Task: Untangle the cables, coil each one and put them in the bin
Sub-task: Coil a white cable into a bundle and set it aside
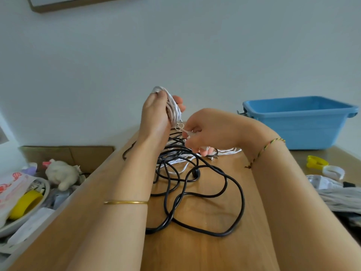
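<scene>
Two bare forearms (125,222) fill the bottom of the frame. At centre the left hand (156,112) is raised, fingers curled round a white cable coil (173,107). Just beside it the right hand (207,132) pinches that cable's loose tail. Thin, soft and light, it should wrap easily but spring apart unless gripped across the bundle. Below the hands a black cable (224,194) sprawls in tangled loops on the wooden desk (214,255); it looks thicker and probably stiffer, best taken near an end. More white strands (228,152) lie under the right hand. The blue bin (304,126) stands at right, apart from the tangle, against a pale wall (175,45).
</scene>
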Demonstrator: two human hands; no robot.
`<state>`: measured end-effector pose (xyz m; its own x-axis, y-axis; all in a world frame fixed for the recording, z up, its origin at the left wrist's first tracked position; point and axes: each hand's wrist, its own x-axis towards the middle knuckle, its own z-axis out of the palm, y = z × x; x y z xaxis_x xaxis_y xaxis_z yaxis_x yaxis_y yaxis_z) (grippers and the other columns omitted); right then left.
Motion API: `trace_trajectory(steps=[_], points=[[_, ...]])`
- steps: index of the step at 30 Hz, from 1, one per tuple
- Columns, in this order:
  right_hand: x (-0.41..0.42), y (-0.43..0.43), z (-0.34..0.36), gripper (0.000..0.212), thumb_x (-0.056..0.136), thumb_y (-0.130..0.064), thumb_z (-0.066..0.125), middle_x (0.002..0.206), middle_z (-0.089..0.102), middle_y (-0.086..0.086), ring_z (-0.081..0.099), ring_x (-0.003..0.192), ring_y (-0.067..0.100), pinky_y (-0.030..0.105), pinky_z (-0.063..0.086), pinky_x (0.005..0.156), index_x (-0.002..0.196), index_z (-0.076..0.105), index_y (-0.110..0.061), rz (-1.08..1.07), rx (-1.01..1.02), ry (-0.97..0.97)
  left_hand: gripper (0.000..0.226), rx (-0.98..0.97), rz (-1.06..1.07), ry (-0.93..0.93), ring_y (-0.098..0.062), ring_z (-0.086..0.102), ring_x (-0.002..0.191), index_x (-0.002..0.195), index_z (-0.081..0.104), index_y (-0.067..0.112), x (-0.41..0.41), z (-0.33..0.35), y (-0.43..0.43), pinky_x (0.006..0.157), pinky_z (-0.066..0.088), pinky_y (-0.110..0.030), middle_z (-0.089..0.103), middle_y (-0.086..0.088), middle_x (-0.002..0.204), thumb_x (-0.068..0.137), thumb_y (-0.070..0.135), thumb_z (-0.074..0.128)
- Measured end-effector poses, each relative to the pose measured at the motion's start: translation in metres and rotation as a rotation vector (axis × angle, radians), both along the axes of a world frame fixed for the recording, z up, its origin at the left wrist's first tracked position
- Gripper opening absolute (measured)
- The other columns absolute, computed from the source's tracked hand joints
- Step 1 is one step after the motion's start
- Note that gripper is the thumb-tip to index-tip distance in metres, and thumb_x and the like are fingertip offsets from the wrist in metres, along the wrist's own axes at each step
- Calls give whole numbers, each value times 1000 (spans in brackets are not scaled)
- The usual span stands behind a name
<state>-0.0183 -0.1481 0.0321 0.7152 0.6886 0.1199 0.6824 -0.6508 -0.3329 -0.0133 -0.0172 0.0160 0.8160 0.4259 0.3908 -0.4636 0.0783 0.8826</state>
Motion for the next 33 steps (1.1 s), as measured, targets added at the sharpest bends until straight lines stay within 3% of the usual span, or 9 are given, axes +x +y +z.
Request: trace_trajectory(steps=[3,5,7,10,12,17,22,29,33], points=[[-4,0,3,19,85,-19,61,71,71,5,65,56,10,19,50,55,96,69,-5,15,37,-44,29,287,65,64,-17,58,63,80,51,13,3,-9,2,63,47,-29,58,-5,69,102,20,34],[-4,-1,5,12,81,-12,65,72,71,8,64,53,9,18,52,56,91,70,-8,33,204,-64,27,514,-7,153,-30,51,58,75,50,4,3,-14,5,58,38,-35,51,-27,68,92,21,37],[-3,-2,5,8,79,-6,66,72,70,12,67,55,14,23,55,58,87,68,-6,45,353,-68,28,586,-93,254,-33,50,56,74,54,-6,-1,-13,4,58,39,-41,53,-32,63,83,15,38],[2,-4,2,10,80,-6,70,72,68,13,65,52,15,21,54,52,87,65,-1,92,572,1,31,411,-202,297,-26,54,53,70,57,2,-6,-11,1,59,52,-40,58,-14,54,91,6,35],[8,0,-3,11,79,-15,74,84,61,5,58,53,2,11,44,51,84,67,-8,89,626,-84,34,278,-280,296,-18,50,44,74,54,6,-8,-10,1,43,48,-28,57,-9,50,98,12,30],[20,8,-16,15,86,-37,65,98,50,-5,50,95,10,21,42,77,89,63,-22,65,638,-230,62,121,-556,443,-13,38,31,54,62,6,-10,-6,0,33,34,-16,51,-13,48,99,32,28],[22,9,-19,26,95,-38,48,84,53,5,50,54,7,10,38,51,90,52,-13,72,658,-81,66,-50,-643,526,-11,45,26,48,63,6,-15,-2,-6,28,35,-13,53,-13,47,98,35,31],[27,6,-22,25,97,-31,49,67,54,5,46,55,9,15,36,51,88,57,-9,36,671,-51,62,-149,-506,554,-16,54,31,49,64,2,-14,1,-6,27,40,-17,58,-13,49,97,27,34],[33,6,-24,28,95,-31,52,67,49,0,44,60,10,24,37,57,84,55,-6,-82,784,-54,58,-212,-530,474,-21,61,44,78,63,0,-11,1,-6,39,51,-23,64,-15,59,102,39,28]])
